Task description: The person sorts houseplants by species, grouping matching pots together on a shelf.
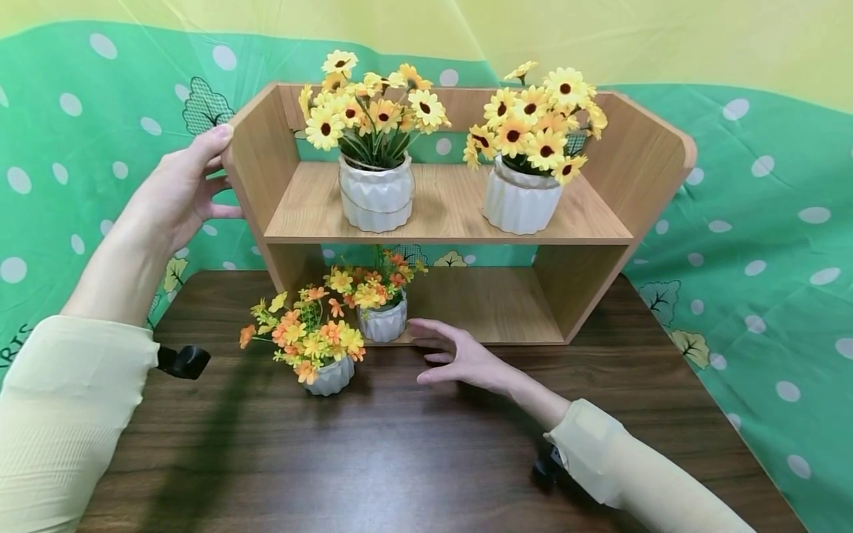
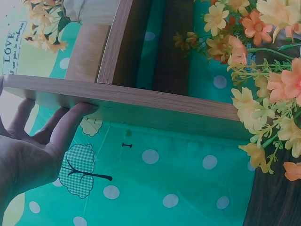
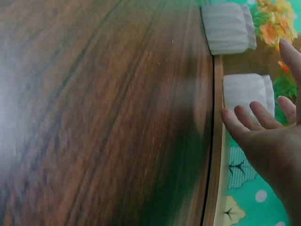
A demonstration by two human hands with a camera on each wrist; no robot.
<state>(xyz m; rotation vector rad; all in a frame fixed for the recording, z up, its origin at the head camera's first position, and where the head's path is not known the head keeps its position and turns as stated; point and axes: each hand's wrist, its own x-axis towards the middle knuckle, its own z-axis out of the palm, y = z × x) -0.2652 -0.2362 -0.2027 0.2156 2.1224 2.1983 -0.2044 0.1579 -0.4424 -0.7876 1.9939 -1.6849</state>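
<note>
My left hand (image 1: 176, 185) rests against the outer face of the wooden shelf's (image 1: 449, 240) left side panel, fingertips touching it near the upper front corner. In the left wrist view, that hand's fingers (image 2: 61, 125) lie extended against the panel. My right hand (image 1: 469, 360) is held with fingers spread beside a small white pot of orange and yellow flowers (image 1: 383, 322) at the lower board's front left. Whether its fingertips touch this pot (image 3: 244, 89) is hard to tell. Another white pot of orange and yellow flowers (image 1: 331, 376) stands farther left on the table.
On the upper board are two white pots of yellow daisy-like flowers, one left (image 1: 378, 196) and one right (image 1: 521, 200). The shelf stands toward the back of a dark wooden table (image 1: 400, 459). Behind hangs a green and yellow dotted cloth (image 1: 753, 222).
</note>
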